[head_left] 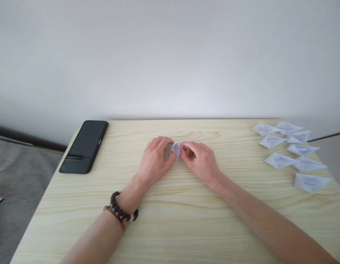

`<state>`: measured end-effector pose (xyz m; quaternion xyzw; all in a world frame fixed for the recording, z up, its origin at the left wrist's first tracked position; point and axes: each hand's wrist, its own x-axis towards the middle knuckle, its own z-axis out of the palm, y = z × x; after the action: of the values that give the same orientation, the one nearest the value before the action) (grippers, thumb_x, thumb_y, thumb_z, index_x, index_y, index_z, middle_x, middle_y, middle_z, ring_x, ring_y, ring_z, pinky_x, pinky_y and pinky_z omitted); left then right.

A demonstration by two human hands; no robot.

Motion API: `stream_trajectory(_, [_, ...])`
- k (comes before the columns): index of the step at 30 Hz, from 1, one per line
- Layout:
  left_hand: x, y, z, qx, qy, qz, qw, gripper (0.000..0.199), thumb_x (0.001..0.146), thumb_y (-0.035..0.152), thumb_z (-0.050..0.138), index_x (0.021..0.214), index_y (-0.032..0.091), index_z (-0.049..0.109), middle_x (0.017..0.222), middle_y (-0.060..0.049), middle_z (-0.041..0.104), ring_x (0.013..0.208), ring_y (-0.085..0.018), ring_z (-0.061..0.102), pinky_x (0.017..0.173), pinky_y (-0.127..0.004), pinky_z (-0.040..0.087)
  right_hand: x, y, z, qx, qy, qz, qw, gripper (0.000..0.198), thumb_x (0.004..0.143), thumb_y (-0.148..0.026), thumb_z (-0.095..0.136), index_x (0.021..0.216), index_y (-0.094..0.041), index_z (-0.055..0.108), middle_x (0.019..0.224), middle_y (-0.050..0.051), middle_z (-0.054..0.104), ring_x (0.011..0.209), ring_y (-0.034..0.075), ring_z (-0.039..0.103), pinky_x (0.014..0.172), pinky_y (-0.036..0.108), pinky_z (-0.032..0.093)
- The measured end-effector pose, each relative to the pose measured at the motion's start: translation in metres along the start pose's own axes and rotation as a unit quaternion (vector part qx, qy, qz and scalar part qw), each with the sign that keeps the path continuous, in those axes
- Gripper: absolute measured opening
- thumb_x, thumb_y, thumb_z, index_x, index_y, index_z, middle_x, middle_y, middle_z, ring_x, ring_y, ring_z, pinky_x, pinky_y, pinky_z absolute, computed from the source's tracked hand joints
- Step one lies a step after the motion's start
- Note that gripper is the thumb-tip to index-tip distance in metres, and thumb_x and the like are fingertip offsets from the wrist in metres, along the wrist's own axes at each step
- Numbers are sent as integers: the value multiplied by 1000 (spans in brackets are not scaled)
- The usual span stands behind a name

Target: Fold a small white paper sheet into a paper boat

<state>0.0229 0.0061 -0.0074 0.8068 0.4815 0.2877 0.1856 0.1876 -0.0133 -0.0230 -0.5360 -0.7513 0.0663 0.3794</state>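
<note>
A small folded piece of white paper (176,150) is held between my two hands over the middle of the wooden table. My left hand (158,157) grips its left side, with the thumb below and the fingers above. The fingertips of my right hand (199,160) pinch its right edge. Part of the paper is hidden behind the fingers, so its whole shape cannot be made out. On the right of the table lie several folded white paper boats (280,160), apart from my hands.
A black smartphone (84,146) lies at the table's left edge, its screen dark. The pale wooden table (170,227) meets a white wall (170,58) at the back. Grey fabric (18,190) shows beyond the left edge. A beaded bracelet (122,212) circles my left wrist.
</note>
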Motion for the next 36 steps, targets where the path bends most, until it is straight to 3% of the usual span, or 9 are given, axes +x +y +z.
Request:
stream_trajectory(5, [-3,3,6,32,19,-14,999,22,86,20,49,105,15,59,92,-8,68,83,-20,62,78,-34,48,0,-1,-2,-11,42,-67,997,8,85,-15,55,84,-19,63,69,1,69,62,14,64,63,25,47])
stream_trajectory(8, [-4,1,8,-23,12,-24,999,27,91,23,44,111,15,60,94,-8,71,82,-18,64,75,-30,50,0,-1,-3,-13,52,-72,996,11,84,-14,55,89,-20,62,72,0,71,62,13,65,64,24,48])
stream_trajectory(11, [-5,1,9,-113,10,-72,991,30,87,21,49,114,17,61,93,-5,72,75,-14,65,70,-26,51,0,1,-3,8,49,-61,997,18,85,-13,53,99,-21,61,79,1,72,63,12,66,62,22,49])
stream_trajectory(16, [-4,4,7,-311,-11,-164,936,37,80,24,58,115,14,61,94,-7,72,80,-16,67,72,-27,54,1,7,-7,97,24,-77,992,25,87,-10,46,102,-22,63,87,3,72,74,13,67,66,22,51])
stream_trajectory(23, [2,0,-9,-455,-87,-172,869,42,77,26,64,116,11,58,103,-11,70,89,-20,66,74,-30,55,4,9,-14,133,-4,-79,988,27,87,-10,46,99,-23,67,89,4,73,81,16,68,73,28,54])
stream_trajectory(27, [6,-5,-15,-470,-122,-190,853,45,78,32,67,117,12,59,112,-12,69,92,-20,66,74,-31,55,4,10,-16,135,-25,-98,986,27,87,-11,48,103,-22,67,95,6,71,85,16,67,76,28,54])
stream_trajectory(30, [7,-7,-12,-469,-132,-216,846,41,75,32,72,110,12,63,106,-10,71,88,-19,67,78,-31,55,5,9,-17,145,-36,-110,983,22,86,-13,51,101,-20,66,95,7,70,87,16,66,78,28,53])
stream_trajectory(33, [6,-5,-8,-467,-126,-218,848,32,72,28,75,98,12,67,99,-8,73,84,-17,68,80,-30,54,7,9,-15,158,-21,-69,985,13,85,-18,57,97,-19,63,85,4,69,78,15,64,73,27,51])
stream_trajectory(36, [4,-2,-5,-440,-107,-210,866,22,73,27,73,89,13,69,88,-5,74,80,-16,67,76,-28,53,9,9,-15,149,-34,-31,988,7,86,-24,59,91,-19,60,74,1,65,69,14,59,68,27,48])
